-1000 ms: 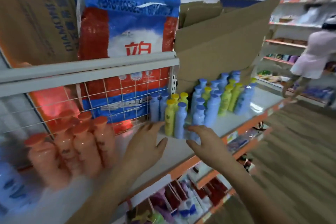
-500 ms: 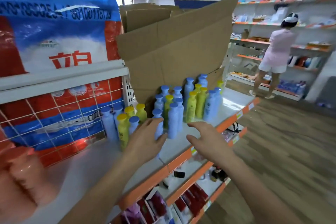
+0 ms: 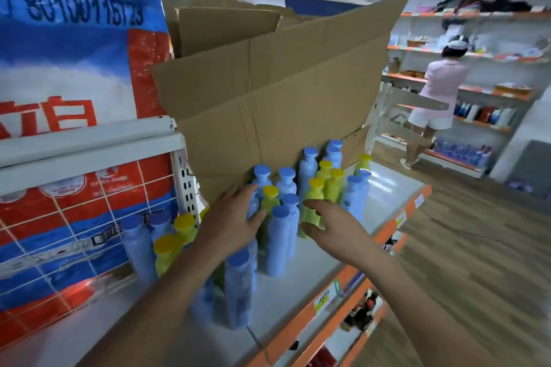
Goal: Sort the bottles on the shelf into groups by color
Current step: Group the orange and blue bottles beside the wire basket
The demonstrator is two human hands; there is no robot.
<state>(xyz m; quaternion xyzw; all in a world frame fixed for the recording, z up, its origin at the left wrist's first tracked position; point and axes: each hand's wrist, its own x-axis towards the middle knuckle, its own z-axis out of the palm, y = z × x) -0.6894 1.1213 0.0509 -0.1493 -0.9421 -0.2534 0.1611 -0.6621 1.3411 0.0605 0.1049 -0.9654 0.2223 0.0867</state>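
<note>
Nearest the camera, a blue bottle (image 3: 238,289) was seen standing on the white shelf (image 3: 301,277), just beside the left forearm and close to the orange front edge. A little further in, the left hand (image 3: 231,222) was held with its fingers spread and nearly straight, laid against the blue-capped bottles before it, with nothing clasped. The right hand (image 3: 335,231) was held apart from it, fingers and thumb parted in a loose curve beside a yellow bottle (image 3: 310,192). Whether that bottle was actually touched could not be told. Between the two hands a tall blue bottle (image 3: 278,244) was found upright, with a yellow-capped bottle (image 3: 269,201) just behind it. To the left, a mixed left cluster (image 3: 167,250) of blue and yellow bottles was set against a wire grid (image 3: 89,202), behind which a large blue, white and red bag (image 3: 68,68) was stacked. Further back, a rear cluster (image 3: 334,185) of both colours was crowded unsorted before folded cardboard (image 3: 283,104). Far off, a person in pink (image 3: 438,89) was seen at other shelves.
</note>
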